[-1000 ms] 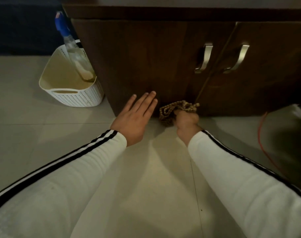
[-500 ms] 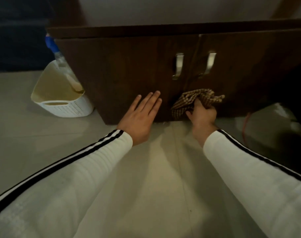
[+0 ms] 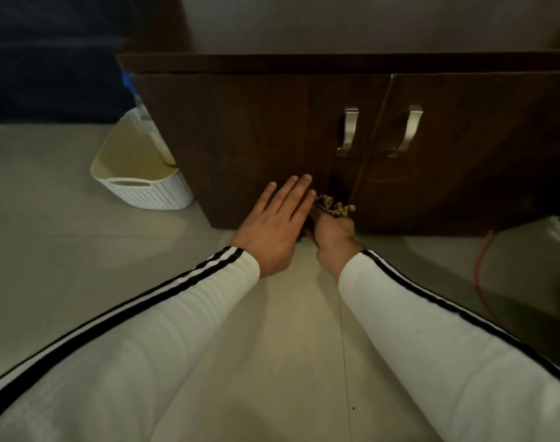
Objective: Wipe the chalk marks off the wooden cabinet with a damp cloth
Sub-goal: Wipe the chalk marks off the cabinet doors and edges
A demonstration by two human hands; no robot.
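One white basket [image 3: 144, 193] beside cabinet [image 3: 240, 138]; blue-topped bottle [image 3: 127, 82] in it

Most of the cloth [image 3: 334, 209] is buried between the left hand [image 3: 275, 224] and right hand [image 3: 333, 234]; only a crumpled checked bit pokes out on top. The right hand's fingers are out of sight, wrapped in it. The cabinet [image 3: 240, 138] is so dark I can't make out any chalk marks. Its left corner hides part of the basket [image 3: 138, 186] and nearly all of a blue-topped bottle [image 3: 127, 81].

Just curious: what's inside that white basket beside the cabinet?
The white basket shows a bare cream inner wall, and a blue-topped bottle rises at its far side. The cabinet corner covers the rest of the bottle.
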